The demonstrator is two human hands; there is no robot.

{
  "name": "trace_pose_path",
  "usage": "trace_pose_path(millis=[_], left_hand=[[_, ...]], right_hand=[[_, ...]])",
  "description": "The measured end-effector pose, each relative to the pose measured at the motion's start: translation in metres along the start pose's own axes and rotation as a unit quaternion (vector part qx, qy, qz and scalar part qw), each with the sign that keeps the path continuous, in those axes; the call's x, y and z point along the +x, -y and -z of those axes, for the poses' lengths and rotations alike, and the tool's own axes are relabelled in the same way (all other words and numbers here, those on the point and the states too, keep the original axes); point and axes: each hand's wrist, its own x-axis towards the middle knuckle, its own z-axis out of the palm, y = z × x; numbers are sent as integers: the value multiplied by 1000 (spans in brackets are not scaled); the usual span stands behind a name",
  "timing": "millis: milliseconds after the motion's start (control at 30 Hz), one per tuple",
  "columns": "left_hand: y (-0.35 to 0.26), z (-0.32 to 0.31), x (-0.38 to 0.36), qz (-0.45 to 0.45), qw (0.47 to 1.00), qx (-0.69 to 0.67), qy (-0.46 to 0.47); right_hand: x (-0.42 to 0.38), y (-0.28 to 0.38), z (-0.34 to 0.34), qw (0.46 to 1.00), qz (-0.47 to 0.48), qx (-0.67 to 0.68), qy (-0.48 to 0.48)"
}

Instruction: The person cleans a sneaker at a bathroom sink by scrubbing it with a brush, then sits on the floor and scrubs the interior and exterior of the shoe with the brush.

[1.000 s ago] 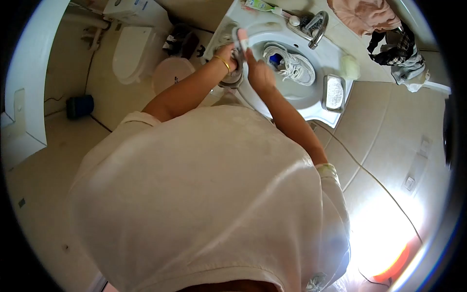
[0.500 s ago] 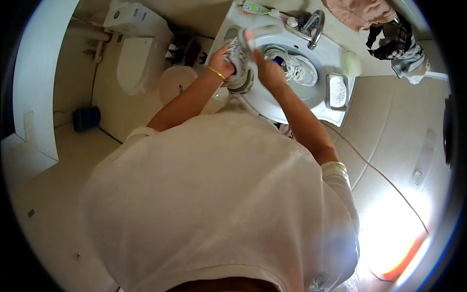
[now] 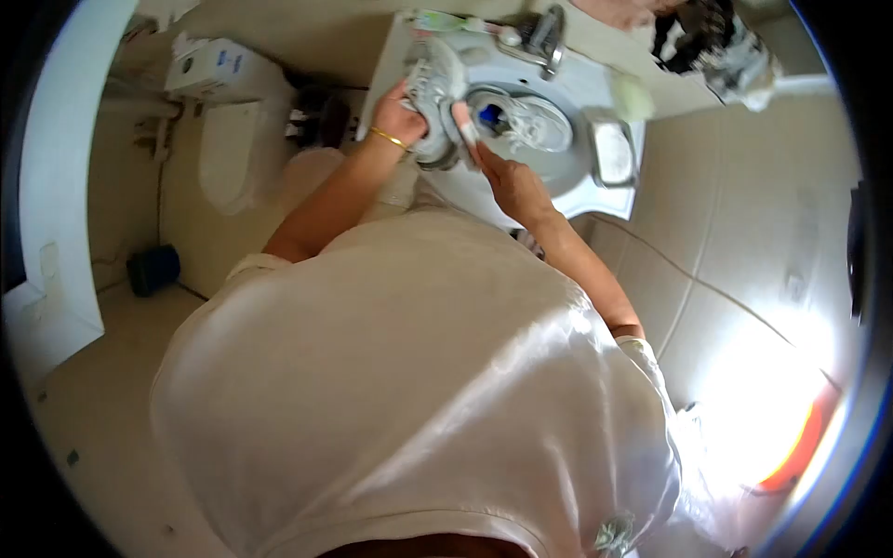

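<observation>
Grey-white lace-up sneaker [image 3: 433, 98] is in the upper middle of the frame, gripped in the left hand [image 3: 402, 119] by the white ceramic sink [image 3: 473, 193], while the right hand [image 3: 519, 191] is clenched on a slim pink-and-white brush [image 3: 462, 118] right beside it. If that grip's wet, I'd worry one hard stroke sends the shoe tumbling.

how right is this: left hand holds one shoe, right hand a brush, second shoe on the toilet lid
Wrong spot for the second shoe: the head view shows it in the sink. Left hand holds one shoe, right hand a brush.
</observation>
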Motion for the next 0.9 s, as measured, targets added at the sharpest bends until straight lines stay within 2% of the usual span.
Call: trace_pose_path(millis=[33, 67, 100, 167, 233, 300, 333, 433, 467, 567, 667, 767, 800, 833, 900], left_hand=[[1, -4, 0, -18, 998, 16, -50], [1, -8, -3, -19, 998, 22, -60], [3, -13, -8, -23, 997, 30, -71], [9, -24, -18, -21, 997, 51, -48], [14, -33, -23, -2, 997, 62, -37], [10, -30, -30, 36, 997, 56, -50], [9, -31, -29, 45, 997, 57, -22], [14, -48, -35, 62, 994, 60, -74], [14, -45, -31, 58, 995, 61, -60], [11, -47, -23, 49, 997, 60, -30], [9, -46, -17, 16, 998, 52, -36], [12, -40, -12, -5, 999, 36, -30], [13, -40, -11, -1, 999, 20, -26], [12, -40, -12, 3, 1000, 5, -25], [11, -36, -10, 4, 1000, 0, -15]], right_hand=[[-21, -8, 5, 999, -35, 4, 13], [-35, -19, 11, 997, -68, 9, 21], [-50, -40, 13, 994, -76, 35, -69], [-69, -46, 61, 972, -227, 0, -59], [-80, -64, 88, 949, -291, -102, -57], [-72, -90, 91, 922, -346, -173, 9], [-63, -82, 102, 917, -368, -153, 30], [-41, -91, 101, 911, -361, -181, 82], [-33, -103, 96, 903, -360, -203, 120], [-26, -112, 95, 917, -330, -197, 105], [-43, -129, 91, 951, -258, -167, -25], [-56, -110, 83, 952, -274, 123, -56], [-59, -76, 83, 908, -302, 280, -80], [-57, -36, 75, 837, -324, 430, -98], [-49, -1, 50, 912, -208, 343, -85]])
